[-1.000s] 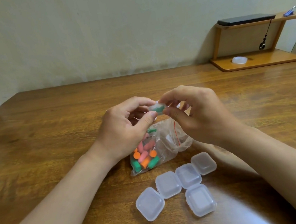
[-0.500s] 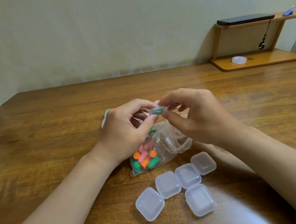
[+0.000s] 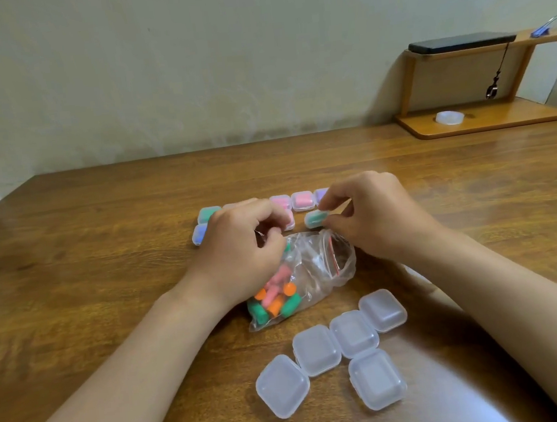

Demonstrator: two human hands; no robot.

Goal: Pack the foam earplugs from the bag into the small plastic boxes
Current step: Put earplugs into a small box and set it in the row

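Bench [image 3: 105, 261]: right hand [image 3: 380, 218] pinches filled box [image 3: 315, 219] beyond bag [image 3: 316, 268]; empty boxes [image 3: 316, 350] nearer the body, rightward; left hand [image 3: 236, 249] curled, hold unclear.

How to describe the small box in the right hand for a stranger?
On the wooden table, just beyond the clear bag, filled boxes lie in two rows. The box is at the right end of the nearer row, pinched by the fingers of the right hand. It holds green earplugs; those behind it hold pink and purple.
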